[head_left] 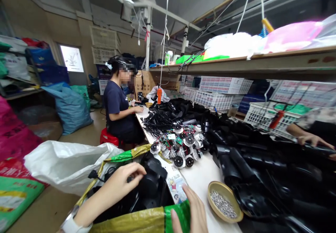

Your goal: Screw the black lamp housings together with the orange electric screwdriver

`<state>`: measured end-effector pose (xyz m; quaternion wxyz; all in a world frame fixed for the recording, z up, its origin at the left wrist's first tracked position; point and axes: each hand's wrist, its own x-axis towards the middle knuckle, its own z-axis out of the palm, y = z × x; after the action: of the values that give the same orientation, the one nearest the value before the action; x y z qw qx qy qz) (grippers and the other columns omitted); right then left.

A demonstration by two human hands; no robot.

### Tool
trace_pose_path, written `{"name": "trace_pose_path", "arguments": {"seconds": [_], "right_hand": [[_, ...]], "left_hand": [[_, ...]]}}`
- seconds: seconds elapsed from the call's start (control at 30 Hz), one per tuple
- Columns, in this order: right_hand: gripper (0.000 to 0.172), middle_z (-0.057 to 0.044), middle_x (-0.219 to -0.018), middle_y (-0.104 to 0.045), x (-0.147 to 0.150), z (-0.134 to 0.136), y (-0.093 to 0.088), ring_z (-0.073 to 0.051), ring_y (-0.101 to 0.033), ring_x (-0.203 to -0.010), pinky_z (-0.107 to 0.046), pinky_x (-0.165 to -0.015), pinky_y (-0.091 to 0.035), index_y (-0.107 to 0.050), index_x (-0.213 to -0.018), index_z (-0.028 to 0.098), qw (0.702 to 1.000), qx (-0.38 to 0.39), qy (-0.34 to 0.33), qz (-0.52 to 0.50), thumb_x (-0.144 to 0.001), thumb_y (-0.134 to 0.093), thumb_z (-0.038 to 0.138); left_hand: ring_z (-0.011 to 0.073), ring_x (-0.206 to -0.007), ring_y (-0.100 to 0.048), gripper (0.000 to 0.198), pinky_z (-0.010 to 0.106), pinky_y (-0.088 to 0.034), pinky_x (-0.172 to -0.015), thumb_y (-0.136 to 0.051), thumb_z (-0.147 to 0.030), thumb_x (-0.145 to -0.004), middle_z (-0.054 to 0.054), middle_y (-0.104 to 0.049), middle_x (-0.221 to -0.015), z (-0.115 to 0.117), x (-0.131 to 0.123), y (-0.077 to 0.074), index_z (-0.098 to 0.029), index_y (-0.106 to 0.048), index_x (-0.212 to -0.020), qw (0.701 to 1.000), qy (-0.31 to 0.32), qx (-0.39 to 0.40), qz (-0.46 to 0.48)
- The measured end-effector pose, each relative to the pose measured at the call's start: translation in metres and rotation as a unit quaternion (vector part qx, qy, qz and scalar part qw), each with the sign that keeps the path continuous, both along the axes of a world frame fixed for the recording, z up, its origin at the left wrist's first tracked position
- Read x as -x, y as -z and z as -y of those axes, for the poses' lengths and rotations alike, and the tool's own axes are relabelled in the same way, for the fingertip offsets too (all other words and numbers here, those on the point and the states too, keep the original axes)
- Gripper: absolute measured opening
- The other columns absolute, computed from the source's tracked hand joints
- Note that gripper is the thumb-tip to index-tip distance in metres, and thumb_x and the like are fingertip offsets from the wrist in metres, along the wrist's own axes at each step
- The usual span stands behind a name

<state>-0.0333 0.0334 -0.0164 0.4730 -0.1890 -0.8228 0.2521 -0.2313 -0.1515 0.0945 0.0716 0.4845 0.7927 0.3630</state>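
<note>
My left hand (128,177), with a white band at the wrist, hovers over an open woven sack (141,216) with green and yellow edging. Its fingers are loosely bent, with a gap between thumb and fingertips, and nothing shows in its grasp. Black plastic parts (153,178) fill the sack just beyond and below it. At the bottom, my right hand (193,210) is open, thumb apart, beside the sack's green edge and a picture card (176,185) on the table's edge. A bowl of small metal screws (223,205) sits to its right.
A pile of small motor units with wires (181,143) lies on the white table (202,171), with black cables (160,122) behind. Black housings (252,163) heap along the right. A co-worker (118,103) sits at the far end; another person's hand (316,142) is at right. A shelf (275,63) hangs above.
</note>
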Motion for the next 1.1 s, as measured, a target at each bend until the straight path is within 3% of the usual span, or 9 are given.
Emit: {"name": "trace_pose_path", "arguments": {"seconds": [0.13, 0.27, 0.33, 0.4, 0.5, 0.63, 0.83, 0.97, 1.1], "right_hand": [[0.074, -0.011, -0.157, -0.049, 0.057, 0.009, -0.032, -0.033, -0.046, -0.146, -0.05, -0.117, -0.044, -0.038, -0.157, 0.021, 0.98, 0.072, -0.124, 0.139, -0.091, -0.064, 0.042], [0.083, -0.015, -0.157, -0.048, 0.08, 0.012, -0.038, -0.036, -0.045, -0.145, -0.054, -0.12, -0.039, -0.038, -0.157, 0.016, 0.959, 0.161, -0.142, 0.185, -0.085, -0.068, 0.043], [0.073, -0.013, -0.154, -0.051, 0.082, 0.013, -0.034, -0.035, -0.046, -0.144, -0.053, -0.12, -0.038, -0.042, -0.154, 0.02, 0.962, 0.176, -0.145, 0.151, -0.09, -0.063, 0.046], [0.055, -0.009, -0.148, -0.056, 0.081, 0.013, -0.03, -0.031, -0.049, -0.141, -0.049, -0.118, -0.039, -0.05, -0.148, 0.025, 0.966, 0.19, -0.149, 0.096, -0.098, -0.054, 0.05], [0.039, -0.007, -0.132, -0.064, 0.08, 0.008, -0.029, -0.028, -0.055, -0.13, -0.044, -0.112, -0.042, -0.061, -0.13, 0.028, 0.97, 0.19, -0.144, 0.044, -0.103, -0.048, 0.054], [0.034, -0.006, -0.113, -0.069, 0.081, -0.005, -0.033, -0.026, -0.063, -0.112, -0.037, -0.1, -0.048, -0.065, -0.114, 0.027, 0.965, 0.181, -0.173, 0.084, -0.096, -0.062, 0.056], [0.024, -0.003, -0.108, -0.069, 0.092, 0.004, -0.066, -0.018, -0.067, -0.104, -0.025, -0.09, -0.053, -0.058, -0.115, 0.025, 0.959, 0.181, -0.215, 0.047, -0.102, -0.055, 0.045], [0.026, -0.005, -0.112, -0.067, 0.129, 0.031, -0.099, -0.018, -0.067, -0.106, -0.025, -0.092, -0.055, -0.056, -0.121, 0.025, 0.974, 0.126, -0.182, 0.04, -0.104, -0.051, 0.044], [0.029, -0.015, -0.124, -0.067, 0.177, 0.052, -0.095, -0.025, -0.067, -0.117, -0.035, -0.101, -0.055, -0.061, -0.127, 0.016, 0.967, 0.062, -0.144, 0.199, -0.104, -0.05, 0.029]], "left_hand": [[0.0167, -0.104, -0.071, 0.024, 0.027, -0.055, -0.095, -0.05, -0.033, -0.099, 0.0, -0.076, -0.113, 0.001, 0.004, -0.012, -0.027, -0.072, -0.105, 0.997, 0.054, 0.045, -0.01], [0.0191, -0.096, -0.074, 0.034, 0.032, -0.057, -0.091, -0.038, -0.036, -0.105, 0.003, -0.078, -0.105, 0.009, 0.053, -0.013, -0.024, -0.068, -0.115, 0.993, -0.015, 0.104, -0.062], [0.0275, -0.116, -0.068, 0.027, 0.045, -0.051, -0.106, -0.05, -0.028, -0.1, 0.01, -0.073, -0.121, 0.012, 0.087, -0.009, -0.02, -0.067, -0.119, 0.98, -0.069, 0.145, -0.12], [0.0324, -0.118, -0.066, 0.035, 0.05, -0.051, -0.105, -0.069, -0.02, -0.087, 0.014, -0.07, -0.125, 0.011, 0.116, -0.002, -0.017, -0.067, -0.122, 0.961, -0.1, 0.207, -0.155], [0.0284, -0.107, -0.071, 0.04, 0.049, -0.058, -0.096, -0.079, -0.02, -0.084, 0.01, -0.073, -0.116, 0.006, 0.144, 0.011, -0.016, -0.067, -0.122, 0.932, -0.12, 0.288, -0.184], [0.0215, -0.094, -0.074, 0.023, 0.047, -0.06, -0.092, -0.061, -0.029, -0.103, 0.005, -0.075, -0.102, 0.001, 0.157, 0.018, -0.015, -0.067, -0.119, 0.907, -0.149, 0.325, -0.222], [0.0196, -0.089, -0.074, 0.02, 0.043, -0.061, -0.089, -0.057, -0.028, -0.105, 0.004, -0.074, -0.097, 0.004, 0.162, 0.012, -0.015, -0.067, -0.116, 0.911, -0.142, 0.312, -0.228], [0.0196, -0.093, -0.072, 0.019, 0.042, -0.06, -0.09, -0.059, -0.029, -0.104, 0.004, -0.074, -0.101, 0.003, 0.175, 0.003, -0.016, -0.068, -0.114, 0.935, -0.101, 0.276, -0.198], [0.0172, -0.085, -0.071, 0.018, 0.037, -0.06, -0.083, -0.064, -0.031, -0.101, 0.002, -0.073, -0.093, 0.005, 0.187, -0.009, -0.015, -0.069, -0.108, 0.951, -0.064, 0.252, -0.169]]}}
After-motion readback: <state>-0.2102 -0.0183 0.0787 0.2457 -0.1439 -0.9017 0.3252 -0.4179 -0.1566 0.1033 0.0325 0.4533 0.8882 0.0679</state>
